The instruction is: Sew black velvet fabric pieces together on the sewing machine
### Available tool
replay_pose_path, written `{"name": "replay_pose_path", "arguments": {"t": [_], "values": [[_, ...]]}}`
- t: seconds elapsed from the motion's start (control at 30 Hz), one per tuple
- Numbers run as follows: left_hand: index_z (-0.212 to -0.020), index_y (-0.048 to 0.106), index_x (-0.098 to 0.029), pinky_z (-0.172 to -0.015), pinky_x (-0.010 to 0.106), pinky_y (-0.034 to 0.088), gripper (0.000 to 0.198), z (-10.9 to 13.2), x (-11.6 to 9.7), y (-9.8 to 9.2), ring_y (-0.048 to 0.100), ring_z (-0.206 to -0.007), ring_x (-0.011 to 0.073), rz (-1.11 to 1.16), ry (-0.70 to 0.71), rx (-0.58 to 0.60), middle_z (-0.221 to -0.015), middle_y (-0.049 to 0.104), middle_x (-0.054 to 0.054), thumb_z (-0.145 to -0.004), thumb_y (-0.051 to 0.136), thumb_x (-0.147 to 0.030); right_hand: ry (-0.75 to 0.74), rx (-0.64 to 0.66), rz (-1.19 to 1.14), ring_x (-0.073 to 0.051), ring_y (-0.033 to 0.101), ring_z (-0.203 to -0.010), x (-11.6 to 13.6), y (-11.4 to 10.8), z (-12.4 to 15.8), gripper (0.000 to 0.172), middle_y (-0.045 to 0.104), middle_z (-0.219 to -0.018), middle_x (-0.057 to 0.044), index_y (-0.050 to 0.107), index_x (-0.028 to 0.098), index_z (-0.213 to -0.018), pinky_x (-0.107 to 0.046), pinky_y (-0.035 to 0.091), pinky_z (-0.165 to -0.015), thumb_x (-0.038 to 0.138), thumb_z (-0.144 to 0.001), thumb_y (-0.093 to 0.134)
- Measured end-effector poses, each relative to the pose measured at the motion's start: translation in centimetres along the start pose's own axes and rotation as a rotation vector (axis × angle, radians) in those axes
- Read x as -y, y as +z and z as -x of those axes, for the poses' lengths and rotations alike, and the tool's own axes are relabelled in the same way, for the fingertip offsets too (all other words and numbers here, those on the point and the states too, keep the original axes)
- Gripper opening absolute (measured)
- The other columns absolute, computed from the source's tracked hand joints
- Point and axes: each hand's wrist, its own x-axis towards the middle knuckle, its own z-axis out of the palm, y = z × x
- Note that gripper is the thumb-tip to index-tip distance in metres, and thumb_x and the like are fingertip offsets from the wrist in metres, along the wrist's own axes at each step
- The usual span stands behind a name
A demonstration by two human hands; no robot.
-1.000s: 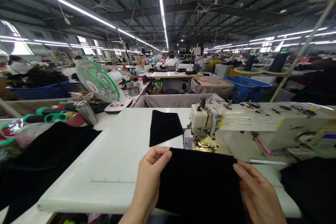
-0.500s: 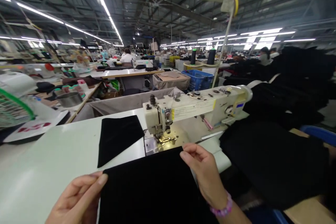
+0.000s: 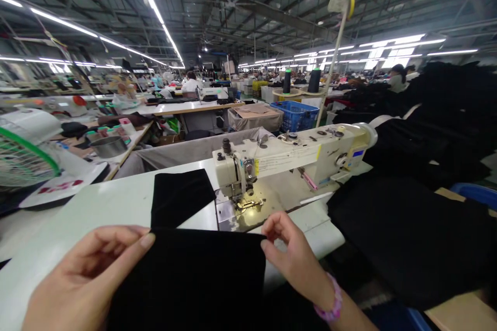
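Observation:
I hold a piece of black fabric (image 3: 194,274) flat in front of me at the near edge of the white sewing table (image 3: 97,207). My left hand (image 3: 85,279) pinches its upper left corner, thumb on top. My right hand (image 3: 291,258), with a pink bead bracelet at the wrist, pinches the upper right corner. Just beyond the fabric stands the cream sewing machine (image 3: 295,158), its lit needle area (image 3: 248,201) a little past my right fingers. A second, smaller black fabric piece (image 3: 178,194) lies on the table left of the needle.
A heap of black fabric (image 3: 407,232) fills the right side. A green-rimmed fan (image 3: 23,158) stands at the left edge. Behind the machine are a blue crate (image 3: 297,114), thread cones (image 3: 312,80) on a stand and other workstations with people.
The view swung right one second ago, then steadied. Both hands drew the held fabric slightly nearer, its top edge now lower and away from the needle plate.

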Motion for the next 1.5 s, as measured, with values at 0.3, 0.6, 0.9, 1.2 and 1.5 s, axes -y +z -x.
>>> {"name": "replay_pose_path", "arguments": {"t": [0.3,0.6,0.9,1.2,1.5], "values": [[-0.061,0.057,-0.021,-0.057,0.027,0.039,0.005,-6.6,1.5,10.7,0.053,-0.058,0.0158,-0.294,0.152,0.676,-0.057,0.057,-0.004,-0.060,0.062,-0.023,-0.431,0.309,0.286,-0.015,0.064,-0.073,-6.2,2.0,5.5,0.023,0.065,-0.079,-0.001,0.058,0.023,-0.089,-0.023,0.050,-0.067,0.002,-0.082,0.050],[-0.064,0.055,-0.021,-0.063,0.027,0.042,0.005,-4.7,6.7,15.1,0.053,-0.063,0.0157,-0.214,0.156,0.605,-0.063,0.057,-0.003,-0.066,0.060,-0.019,-0.679,0.230,0.648,-0.017,0.065,-0.069,-8.0,-0.2,5.3,0.024,0.069,-0.081,-0.004,0.058,0.020,-0.097,-0.026,0.054,-0.065,0.002,-0.089,0.044],[-0.066,0.052,-0.021,-0.056,0.023,0.043,0.014,-7.1,7.1,17.1,0.054,-0.056,0.0125,-0.262,0.130,0.640,-0.060,0.056,-0.006,-0.067,0.063,-0.012,-0.693,0.173,0.680,-0.021,0.067,-0.092,-7.5,0.4,4.3,0.029,0.071,-0.094,-0.008,0.061,0.018,-0.095,-0.034,0.057,-0.083,-0.002,-0.081,0.047],[-0.083,0.057,-0.019,-0.074,0.036,0.053,0.017,-6.3,6.4,16.9,0.066,-0.079,0.0239,-0.408,0.240,0.509,-0.080,0.066,0.003,-0.072,0.068,-0.011,-0.688,0.231,0.698,-0.021,0.069,-0.098,-8.0,0.0,4.3,0.031,0.074,-0.100,-0.009,0.062,0.018,-0.101,-0.033,0.059,-0.089,-0.001,-0.080,0.050],[-0.109,0.063,-0.020,-0.081,0.032,0.062,0.025,6.6,5.5,10.2,0.068,-0.096,0.0225,-0.332,0.824,0.886,-0.106,0.072,0.009,-0.091,0.049,-0.012,-0.597,0.301,0.656,-0.024,0.067,-0.100,-7.1,0.3,3.0,0.034,0.072,-0.103,-0.012,0.063,0.016,-0.108,-0.038,0.060,-0.090,0.000,-0.086,0.044]]}}
